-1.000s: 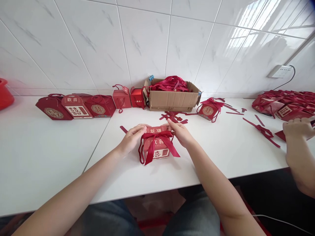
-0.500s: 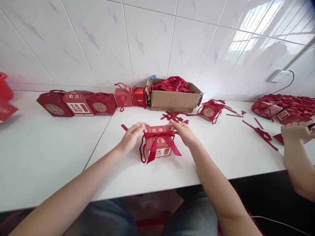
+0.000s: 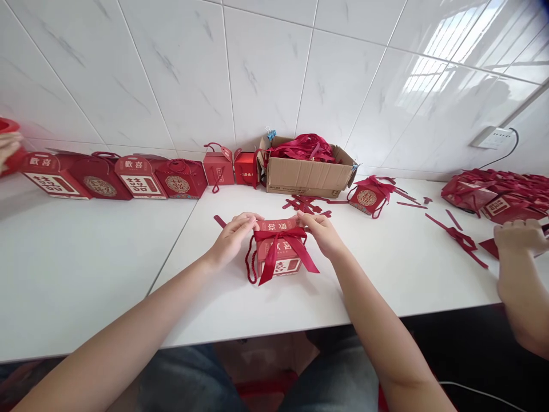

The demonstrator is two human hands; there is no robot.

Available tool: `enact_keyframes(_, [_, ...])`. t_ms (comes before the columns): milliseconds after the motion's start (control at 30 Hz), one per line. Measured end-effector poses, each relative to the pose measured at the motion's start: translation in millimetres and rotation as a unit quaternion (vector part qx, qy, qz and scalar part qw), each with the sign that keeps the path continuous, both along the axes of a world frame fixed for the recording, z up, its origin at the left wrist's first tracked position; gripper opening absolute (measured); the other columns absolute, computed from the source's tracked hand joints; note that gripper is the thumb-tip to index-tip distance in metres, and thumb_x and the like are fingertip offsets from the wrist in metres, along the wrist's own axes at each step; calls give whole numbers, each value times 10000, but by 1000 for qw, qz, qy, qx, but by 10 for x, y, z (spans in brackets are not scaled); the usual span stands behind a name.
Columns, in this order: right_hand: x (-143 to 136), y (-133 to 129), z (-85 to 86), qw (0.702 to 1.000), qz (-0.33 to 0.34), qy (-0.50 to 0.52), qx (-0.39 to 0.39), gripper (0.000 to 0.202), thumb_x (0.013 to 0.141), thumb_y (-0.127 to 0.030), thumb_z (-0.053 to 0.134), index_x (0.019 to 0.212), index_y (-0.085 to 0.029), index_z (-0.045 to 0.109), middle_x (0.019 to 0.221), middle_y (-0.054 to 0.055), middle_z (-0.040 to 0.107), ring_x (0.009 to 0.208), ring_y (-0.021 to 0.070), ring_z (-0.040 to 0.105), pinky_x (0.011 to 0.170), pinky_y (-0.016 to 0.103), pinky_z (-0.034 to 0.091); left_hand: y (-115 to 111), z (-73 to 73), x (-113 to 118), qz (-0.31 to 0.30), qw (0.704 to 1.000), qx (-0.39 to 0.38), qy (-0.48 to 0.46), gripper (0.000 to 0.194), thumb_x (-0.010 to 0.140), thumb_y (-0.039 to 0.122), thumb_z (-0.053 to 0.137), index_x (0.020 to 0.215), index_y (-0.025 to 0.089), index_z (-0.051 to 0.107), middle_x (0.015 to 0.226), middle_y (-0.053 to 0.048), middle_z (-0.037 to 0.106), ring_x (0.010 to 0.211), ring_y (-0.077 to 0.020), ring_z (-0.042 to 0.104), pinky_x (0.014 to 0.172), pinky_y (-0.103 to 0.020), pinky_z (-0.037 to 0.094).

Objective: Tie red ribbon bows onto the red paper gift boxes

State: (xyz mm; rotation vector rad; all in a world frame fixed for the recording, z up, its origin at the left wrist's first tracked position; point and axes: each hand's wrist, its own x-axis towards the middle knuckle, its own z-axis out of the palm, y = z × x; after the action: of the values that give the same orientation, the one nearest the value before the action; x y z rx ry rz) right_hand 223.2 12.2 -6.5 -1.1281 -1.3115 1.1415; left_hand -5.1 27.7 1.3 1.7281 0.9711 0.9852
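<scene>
A small red gift box (image 3: 278, 266) with white and gold characters sits on the white table in front of me. A red ribbon (image 3: 281, 234) is tied in a bow across it, its two tails hanging down the front. A twisted red cord (image 3: 251, 266) hangs at its left side. My left hand (image 3: 235, 233) grips the box's upper left corner between thumb and fingers. At the upper right corner, my right hand (image 3: 319, 232) pinches the box the same way. The far side of the box is hidden from me.
Behind, a cardboard box (image 3: 306, 176) holds red ribbons. Several gift boxes (image 3: 100, 180) line the wall at left; another bowed box (image 3: 369, 197) stands right. Ribbon scraps (image 3: 306, 204) lie between. A co-worker's hand (image 3: 518, 236) is near a red pile (image 3: 497, 194).
Another gift box now stands at the left end of the row, where a red piece was at the far left edge before. My hands keep their hold; the view has shifted slightly.
</scene>
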Motion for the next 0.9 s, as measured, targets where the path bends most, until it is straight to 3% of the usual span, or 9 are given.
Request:
enact_keyframes(133, [-15, -27, 13, 1000, -17, 18, -6, 388, 778, -585, 632, 754, -197, 635, 779, 12, 645, 794, 168, 587, 783, 318, 461, -13, 14, 8, -24, 999, -28, -36, 400, 879, 520, 457, 671, 180, 492, 1156, -83, 594, 1038, -237, 538, 928, -366, 402])
enact_keyframes(200, [-19, -60, 38, 1000, -3, 23, 13, 362, 772, -561, 659, 907, -225, 637, 893, 16, 665, 857, 172, 606, 809, 322, 476, -12, 17, 5, -35, 998, -39, -47, 385, 872, 513, 484, 688, 177, 521, 1154, -81, 588, 1051, -240, 535, 934, -361, 407])
enact_keyframes(300, [-37, -119, 78, 996, 72, -8, 57, 371, 753, -497, 710, 1040, -271, 643, 1158, 40, 625, 1067, 202, 589, 898, 348, 478, 1, 9, -10, -59, 996, -44, -58, 382, 871, 517, 501, 751, 168, 599, 1150, -90, 567, 1090, -252, 523, 958, -367, 401])
enact_keyframes(367, [-65, -147, 88, 991, 91, -48, 84, 293, 740, -432, 742, 979, -271, 686, 1230, 46, 586, 1165, 219, 552, 970, 373, 453, 12, 3, -23, -74, 995, -44, -60, 386, 871, 517, 508, 764, 164, 623, 1153, -94, 552, 1115, -258, 511, 989, -378, 381])
enact_keyframes(500, [-133, -155, 70, 986, 59, -107, 115, 127, 733, -345, 759, 813, -248, 738, 1196, 59, 596, 1168, 223, 557, 1030, 404, 417, 13, 29, -44, -90, 994, -46, -48, 330, 835, 471, 575, 690, 174, 577, 1152, -82, 546, 1159, -264, 485, 1048, -398, 330])
enact_keyframes(667, [-168, -139, 61, 990, 34, -102, 94, 114, 714, -337, 771, 793, -257, 754, 1163, 54, 620, 1091, 221, 592, 989, 421, 447, -15, 116, -55, -99, 993, -66, -20, 294, 779, 438, 626, 682, 172, 550, 1170, -86, 519, 1114, -270, 500, 1005, -419, 374])
enact_keyframes(900, [-161, -141, 75, 987, 41, -124, 94, 84, 728, -331, 758, 760, -253, 751, 1166, 57, 608, 1113, 225, 582, 993, 416, 437, 0, 145, -70, -100, 994, -29, 23, 295, 785, 431, 588, 649, 176, 526, 1144, -91, 525, 1030, -259, 520, 922, -392, 434])
